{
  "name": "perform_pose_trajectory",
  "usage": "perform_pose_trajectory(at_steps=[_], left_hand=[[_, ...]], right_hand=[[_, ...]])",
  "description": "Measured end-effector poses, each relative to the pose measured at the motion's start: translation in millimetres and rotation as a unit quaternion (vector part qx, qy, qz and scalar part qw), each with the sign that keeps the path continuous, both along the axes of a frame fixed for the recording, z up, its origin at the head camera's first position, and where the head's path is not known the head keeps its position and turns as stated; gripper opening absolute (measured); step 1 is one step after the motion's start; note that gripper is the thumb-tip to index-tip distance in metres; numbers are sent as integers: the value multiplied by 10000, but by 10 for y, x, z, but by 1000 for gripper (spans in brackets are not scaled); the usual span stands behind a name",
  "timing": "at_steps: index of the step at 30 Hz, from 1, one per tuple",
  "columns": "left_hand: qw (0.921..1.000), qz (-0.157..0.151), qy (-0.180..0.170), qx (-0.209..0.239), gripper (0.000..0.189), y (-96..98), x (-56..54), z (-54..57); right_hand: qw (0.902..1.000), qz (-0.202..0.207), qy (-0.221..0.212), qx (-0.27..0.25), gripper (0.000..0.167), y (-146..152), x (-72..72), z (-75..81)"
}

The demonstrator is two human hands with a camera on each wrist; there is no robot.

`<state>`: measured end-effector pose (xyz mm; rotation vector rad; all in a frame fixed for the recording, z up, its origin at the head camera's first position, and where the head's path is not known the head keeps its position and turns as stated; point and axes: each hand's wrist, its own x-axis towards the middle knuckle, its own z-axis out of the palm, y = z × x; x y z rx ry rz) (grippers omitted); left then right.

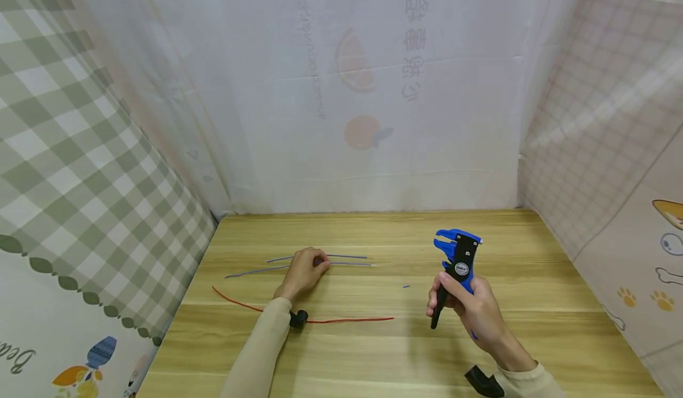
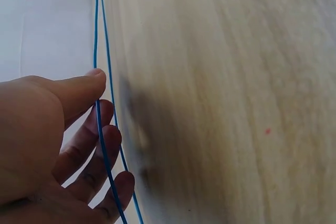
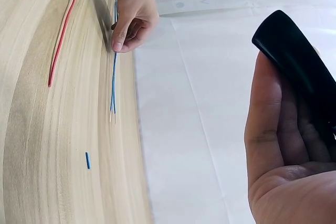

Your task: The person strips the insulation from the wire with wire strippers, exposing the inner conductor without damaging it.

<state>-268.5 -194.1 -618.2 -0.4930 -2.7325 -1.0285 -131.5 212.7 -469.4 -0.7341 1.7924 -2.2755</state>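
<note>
My left hand pinches a thin blue wire between thumb and fingers, partway along its length. Beside it on the tabletop lies a second blue wire, nearly parallel. At their right ends, small bare metal tips show in the right wrist view. My right hand grips a blue and black wire stripper by its handles, its blue jaws upward and pointing left. In the right wrist view only a black handle of that tool shows against the fingers.
A red wire lies nearer the front, passing under the left forearm. One short blue piece rests between the hands. The wooden table meets a pale curtain at the back, with printed cloth at both sides.
</note>
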Motion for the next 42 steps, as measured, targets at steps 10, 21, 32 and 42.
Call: perform_pose_trajectory(at_steps=[10, 21, 32, 42], left_hand=[[10000, 51, 56, 24, 9, 86, 217, 352], [9997, 211, 111, -53, 9, 78, 213, 325], [9994, 346, -28, -13, 8, 78, 206, 337], [9991, 390, 61, -143, 8, -3, 39, 20]], right_hand=[[10000, -20, -47, 10, 33, -23, -7, 6], [10000, 37, -57, -1, 32, -48, -6, -13], [10000, 18, -74, 22, 33, -16, -44, -35], [9999, 99, -102, -33, 33, 22, -70, -78]])
